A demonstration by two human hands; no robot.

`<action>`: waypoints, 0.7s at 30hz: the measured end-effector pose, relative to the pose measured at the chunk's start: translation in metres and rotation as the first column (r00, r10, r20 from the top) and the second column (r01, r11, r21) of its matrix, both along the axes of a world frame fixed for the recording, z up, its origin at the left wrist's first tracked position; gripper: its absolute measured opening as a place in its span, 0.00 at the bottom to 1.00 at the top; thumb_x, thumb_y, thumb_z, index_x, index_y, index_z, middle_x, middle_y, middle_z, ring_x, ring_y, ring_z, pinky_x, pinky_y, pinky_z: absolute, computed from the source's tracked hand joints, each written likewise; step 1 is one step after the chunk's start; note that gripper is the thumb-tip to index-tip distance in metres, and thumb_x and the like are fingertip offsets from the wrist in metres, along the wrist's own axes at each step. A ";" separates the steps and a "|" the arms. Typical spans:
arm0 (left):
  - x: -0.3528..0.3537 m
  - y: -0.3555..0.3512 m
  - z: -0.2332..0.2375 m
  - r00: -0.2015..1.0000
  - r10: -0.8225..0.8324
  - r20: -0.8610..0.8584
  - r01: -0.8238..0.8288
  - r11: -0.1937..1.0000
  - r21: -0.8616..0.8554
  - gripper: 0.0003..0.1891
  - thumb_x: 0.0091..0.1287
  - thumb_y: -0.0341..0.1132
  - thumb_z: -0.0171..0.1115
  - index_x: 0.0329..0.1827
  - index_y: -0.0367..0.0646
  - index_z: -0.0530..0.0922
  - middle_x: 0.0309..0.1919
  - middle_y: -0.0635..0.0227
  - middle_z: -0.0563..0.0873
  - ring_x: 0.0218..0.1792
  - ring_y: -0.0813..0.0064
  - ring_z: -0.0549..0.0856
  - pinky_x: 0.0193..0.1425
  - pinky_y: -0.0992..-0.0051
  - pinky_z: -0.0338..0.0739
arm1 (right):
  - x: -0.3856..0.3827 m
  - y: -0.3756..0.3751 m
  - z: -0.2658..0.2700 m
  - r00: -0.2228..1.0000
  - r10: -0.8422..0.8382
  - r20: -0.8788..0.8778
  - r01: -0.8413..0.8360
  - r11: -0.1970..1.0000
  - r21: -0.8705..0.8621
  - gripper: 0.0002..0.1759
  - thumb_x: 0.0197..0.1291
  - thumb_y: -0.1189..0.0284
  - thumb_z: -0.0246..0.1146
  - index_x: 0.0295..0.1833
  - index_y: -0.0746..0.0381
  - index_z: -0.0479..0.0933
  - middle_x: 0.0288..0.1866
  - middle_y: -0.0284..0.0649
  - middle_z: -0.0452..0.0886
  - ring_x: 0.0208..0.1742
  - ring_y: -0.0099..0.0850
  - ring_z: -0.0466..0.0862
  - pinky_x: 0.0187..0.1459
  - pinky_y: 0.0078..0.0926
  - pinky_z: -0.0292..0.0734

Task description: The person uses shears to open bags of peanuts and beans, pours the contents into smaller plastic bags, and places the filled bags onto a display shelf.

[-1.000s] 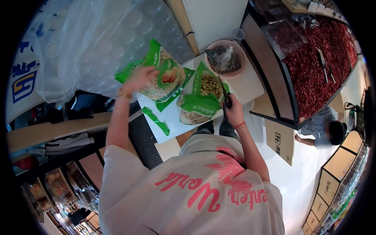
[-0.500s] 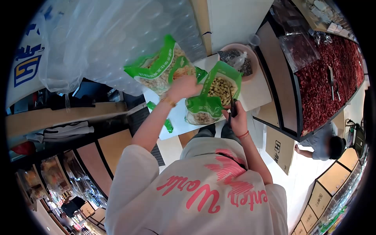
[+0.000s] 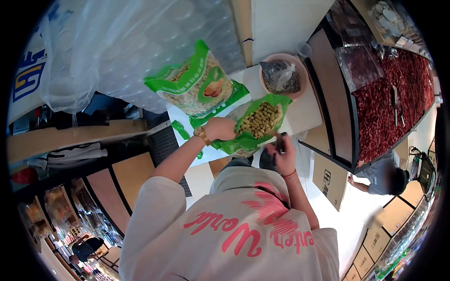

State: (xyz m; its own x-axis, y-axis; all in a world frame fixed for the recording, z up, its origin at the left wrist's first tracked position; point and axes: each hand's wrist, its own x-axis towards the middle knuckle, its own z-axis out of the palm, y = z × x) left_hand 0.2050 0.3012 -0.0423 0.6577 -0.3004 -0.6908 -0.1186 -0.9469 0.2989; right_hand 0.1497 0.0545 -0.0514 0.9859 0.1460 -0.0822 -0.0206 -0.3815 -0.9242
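Note:
My left hand (image 3: 221,129) is closed on the left rim of an opened green-and-clear bag (image 3: 243,139) full of tan nuts (image 3: 260,121). The bag leans with its mouth facing up and toward me. In my right hand (image 3: 284,158), beside the bag's lower right edge, is a dark-handled cutting tool (image 3: 281,144) that looks like scissors; motion blurs it. A second green-and-clear nut bag (image 3: 199,86) stands behind my left hand, its top open. Green cut-off strips (image 3: 180,129) lie on the white tabletop (image 3: 302,117).
A pink basin (image 3: 303,77) holding a bag of dark seeds stands at the back right. Farther right is a bin of dark red dried goods (image 3: 389,103) with metal tongs on it. Plastic wrap (image 3: 154,47) hangs at the left. One person (image 3: 386,175) is at the right, another (image 3: 86,248) lower left.
My left hand has moved from the back bag down to the front bag's rim. The front bag's mouth is wider and tilts toward me. My right hand has drawn the tool back from it.

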 end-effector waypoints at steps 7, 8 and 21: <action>-0.028 0.001 0.014 0.957 0.141 0.255 -0.139 0.990 -0.027 0.15 0.56 0.42 0.55 0.25 0.38 0.81 0.24 0.52 0.83 0.28 0.53 0.83 0.33 0.58 0.77 | 0.086 -0.005 -0.046 0.873 -0.465 -0.149 0.485 0.859 0.164 0.23 0.50 0.69 0.71 0.47 0.69 0.71 0.33 0.37 0.75 0.32 0.27 0.73 0.37 0.28 0.72; -0.033 0.003 0.012 0.933 0.168 0.319 -0.156 0.986 -0.065 0.16 0.58 0.42 0.54 0.23 0.38 0.80 0.23 0.52 0.82 0.27 0.53 0.83 0.31 0.59 0.77 | 0.098 -0.001 -0.056 0.906 -0.424 -0.009 0.424 0.905 0.046 0.22 0.50 0.69 0.71 0.45 0.68 0.71 0.32 0.38 0.76 0.32 0.28 0.74 0.37 0.29 0.72; -0.039 0.067 0.018 0.562 0.699 0.442 -0.601 0.712 -0.362 0.18 0.60 0.43 0.55 0.23 0.35 0.77 0.21 0.48 0.79 0.26 0.49 0.80 0.31 0.56 0.74 | 0.142 0.061 -0.049 0.980 -0.151 0.131 0.103 0.943 0.317 0.11 0.52 0.81 0.63 0.36 0.67 0.65 0.25 0.35 0.66 0.29 0.21 0.67 0.32 0.20 0.65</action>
State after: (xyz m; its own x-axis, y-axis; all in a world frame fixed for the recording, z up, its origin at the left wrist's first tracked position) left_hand 0.1660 0.3687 -0.0245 0.9426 0.2891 -0.1673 0.3330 -0.7761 0.5355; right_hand 0.2913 0.1159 -0.1001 0.9951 0.0129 0.0977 0.0984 -0.0822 -0.9917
